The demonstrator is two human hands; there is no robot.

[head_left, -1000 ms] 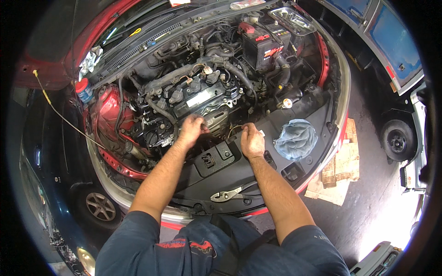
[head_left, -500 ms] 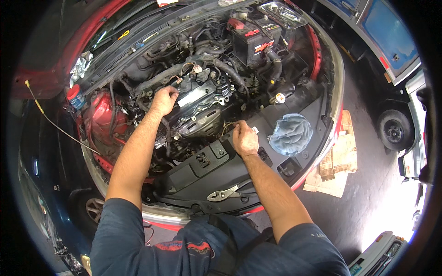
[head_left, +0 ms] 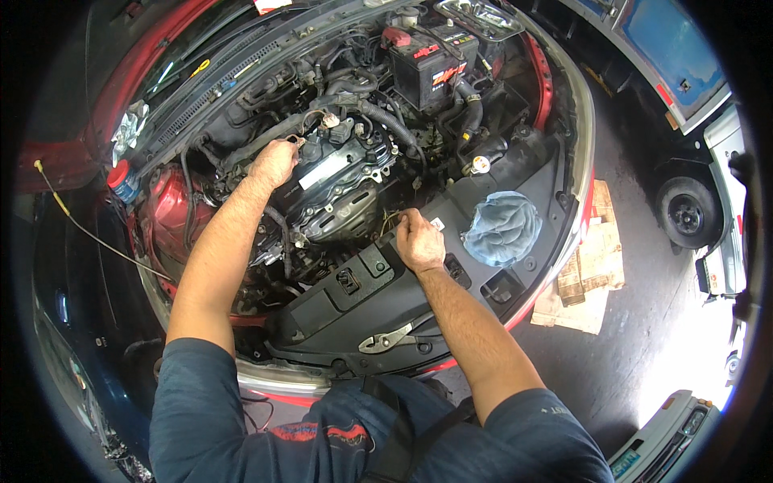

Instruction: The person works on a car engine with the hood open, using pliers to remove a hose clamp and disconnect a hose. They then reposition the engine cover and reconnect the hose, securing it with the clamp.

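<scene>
My left hand (head_left: 275,163) is over the near-left side of the engine (head_left: 346,181), its fingers pinched together beside the thick black wiring harness (head_left: 278,146). A small brownish piece shows at the fingertips; its kind is unclear. My right hand (head_left: 420,243) is curled at the rear edge of the black plastic front cover (head_left: 322,318), near some thin wires. Its fingertips are hidden, so what they grip does not show. On the cover, a bunched light blue cloth (head_left: 503,228) lies right of that hand, and slip-joint pliers (head_left: 390,339) lie nearer me.
A black battery (head_left: 433,68) stands at the back right of the engine bay, with a metal tray (head_left: 481,18) behind it. At left are a red-capped container (head_left: 122,181) and a thin prop rod (head_left: 101,240). Flattened cardboard (head_left: 592,266) lies on the floor.
My left hand has moved a little farther back along the harness, and its fingertips now meet a small piece there. My right hand keeps its place on the cover. The view has shifted slightly.
</scene>
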